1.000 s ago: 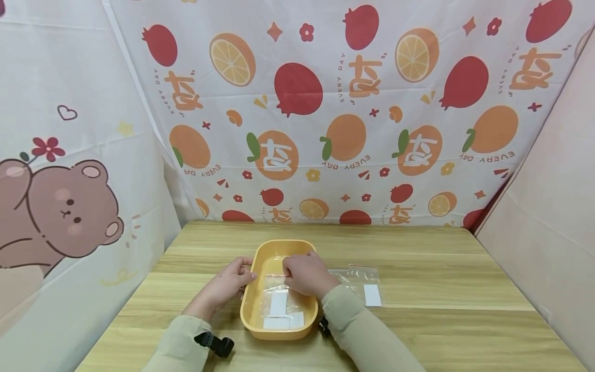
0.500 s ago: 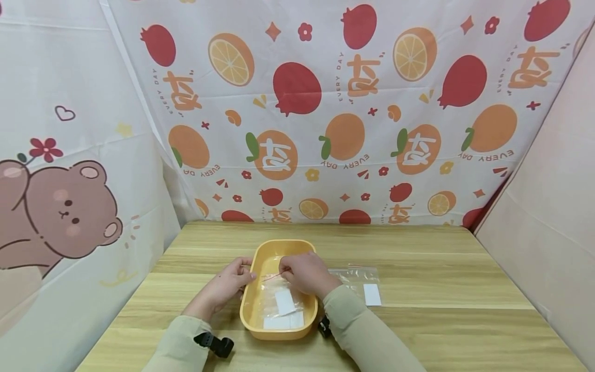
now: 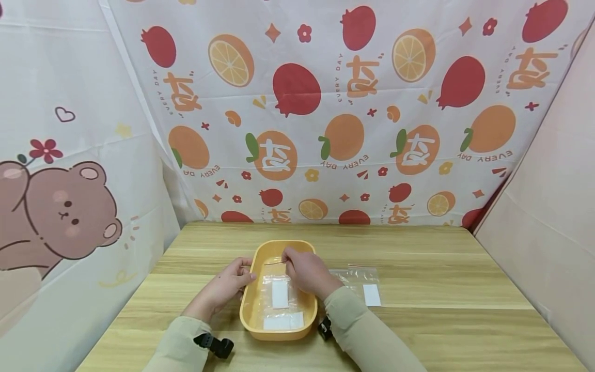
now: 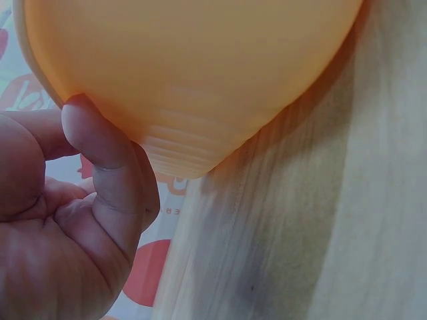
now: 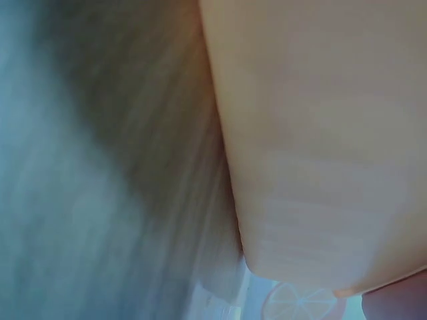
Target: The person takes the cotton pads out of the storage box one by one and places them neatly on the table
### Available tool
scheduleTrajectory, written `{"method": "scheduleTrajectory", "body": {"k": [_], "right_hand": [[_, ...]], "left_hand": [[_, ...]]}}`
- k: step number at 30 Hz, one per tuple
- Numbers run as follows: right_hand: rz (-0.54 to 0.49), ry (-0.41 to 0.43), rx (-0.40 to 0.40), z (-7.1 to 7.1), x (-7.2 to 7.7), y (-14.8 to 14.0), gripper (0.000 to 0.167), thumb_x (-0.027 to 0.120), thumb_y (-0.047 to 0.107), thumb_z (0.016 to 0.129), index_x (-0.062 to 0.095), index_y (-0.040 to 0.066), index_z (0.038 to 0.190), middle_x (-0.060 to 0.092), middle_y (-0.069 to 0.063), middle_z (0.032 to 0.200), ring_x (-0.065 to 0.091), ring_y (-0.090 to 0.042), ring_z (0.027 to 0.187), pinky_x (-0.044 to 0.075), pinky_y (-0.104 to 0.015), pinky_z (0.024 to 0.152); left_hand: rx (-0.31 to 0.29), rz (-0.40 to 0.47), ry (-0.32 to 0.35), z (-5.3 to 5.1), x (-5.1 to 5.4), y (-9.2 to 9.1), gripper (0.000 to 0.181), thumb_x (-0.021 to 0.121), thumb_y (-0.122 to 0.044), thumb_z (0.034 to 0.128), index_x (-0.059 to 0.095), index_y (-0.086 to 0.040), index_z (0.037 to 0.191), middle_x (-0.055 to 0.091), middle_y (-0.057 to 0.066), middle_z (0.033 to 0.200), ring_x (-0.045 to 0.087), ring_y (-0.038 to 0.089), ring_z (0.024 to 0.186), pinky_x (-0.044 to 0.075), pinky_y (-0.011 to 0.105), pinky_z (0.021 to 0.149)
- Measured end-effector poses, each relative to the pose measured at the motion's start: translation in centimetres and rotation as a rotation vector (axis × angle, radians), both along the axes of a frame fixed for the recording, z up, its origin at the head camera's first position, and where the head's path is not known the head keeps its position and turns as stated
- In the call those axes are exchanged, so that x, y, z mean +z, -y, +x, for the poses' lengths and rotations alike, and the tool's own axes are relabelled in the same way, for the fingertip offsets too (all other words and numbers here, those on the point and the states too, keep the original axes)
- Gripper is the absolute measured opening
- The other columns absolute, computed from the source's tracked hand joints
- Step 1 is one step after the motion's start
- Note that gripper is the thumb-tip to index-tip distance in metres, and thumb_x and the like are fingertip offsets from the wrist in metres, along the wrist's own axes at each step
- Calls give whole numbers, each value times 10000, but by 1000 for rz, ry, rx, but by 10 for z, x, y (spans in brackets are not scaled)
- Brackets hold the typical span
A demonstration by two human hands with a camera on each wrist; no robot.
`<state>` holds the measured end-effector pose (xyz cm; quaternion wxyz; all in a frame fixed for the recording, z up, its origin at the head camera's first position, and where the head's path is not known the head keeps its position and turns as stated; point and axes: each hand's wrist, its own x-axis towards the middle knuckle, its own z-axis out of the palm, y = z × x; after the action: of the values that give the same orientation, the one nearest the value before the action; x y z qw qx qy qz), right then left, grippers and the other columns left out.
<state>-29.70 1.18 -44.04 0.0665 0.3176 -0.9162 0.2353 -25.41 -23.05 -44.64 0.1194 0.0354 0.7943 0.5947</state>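
Gripping the left rim of the yellow tray (image 3: 279, 336), the left hand (image 3: 225, 284) has its thumb at the edge and its other fingers outside the wall. The right hand (image 3: 310, 273) reaches over the opposite rim, its fingertips pinching a thin dark strip (image 3: 273, 264) in the far half of the tray; whether that is a bag's edge, I cannot tell. Nearer the front, a clear bag (image 3: 292, 297) with a white label (image 3: 280, 294) lies inside, and more white pieces (image 3: 282, 322) sit against the near wall. A narrow band of wood separates the tray from the back edge of the table (image 3: 441, 279). To the right, clear bags (image 3: 362, 275) lie flat near the right sleeve (image 3: 367, 330); beyond them, wood grain runs broadly to the table's right edge. The left sleeve (image 3: 178, 343) fills much of the left side.
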Motion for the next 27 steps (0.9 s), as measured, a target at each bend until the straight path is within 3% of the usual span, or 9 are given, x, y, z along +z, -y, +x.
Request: {"method": "scheduleTrajectory", "body": {"k": [4,10,16,19,23,27], "right_hand": [[-91,27,19,-1,0,-2,126,522,156,1038,632,192,1088,619,105,844,556,-70,705,486,-251,668],[-342,148,55,3,3,-7,207,501,77,1052,692,146,1091,678,14,924,652,-70,740,544,-231,674],[-593,302,11,6,12,-18,249,461,63,1063,692,151,1094,677,-27,1000,695,-197,747,596,-385,677],[-647,341,-28,6,18,-24,241,458,90,1068,689,121,1124,680,-24,1012,700,-179,749,598,-391,679],[-693,341,-68,4,23,-33,231,463,117,1072,674,102,1163,677,-25,1005,706,-160,743,591,-324,646],[-757,345,-84,3,25,-40,206,485,115,1066,657,85,1176,674,-59,990,706,-199,739,592,-343,626]], "left_hand": [[7,0,4,1,1,-1,437,552,-122,1040,400,-5,1432,569,196,1021,621,260,784,532,353,607],[-9,4,-7,2,-2,-1,450,556,-130,1039,388,2,1435,562,180,1003,610,251,766,521,341,586],[-12,8,-19,3,-3,-2,429,553,-121,1040,402,-4,1424,563,188,1006,617,259,767,525,342,591],[-8,1,-18,2,-4,-2,418,552,-120,1041,410,-10,1419,566,188,1013,624,261,777,533,349,605],[-10,3,-14,3,-3,-2,433,551,-119,1040,398,-3,1429,563,192,1013,625,262,777,534,351,604],[-10,3,-10,4,-2,-1,444,554,-125,1039,393,-1,1435,562,196,1012,623,258,770,528,342,596]]}}
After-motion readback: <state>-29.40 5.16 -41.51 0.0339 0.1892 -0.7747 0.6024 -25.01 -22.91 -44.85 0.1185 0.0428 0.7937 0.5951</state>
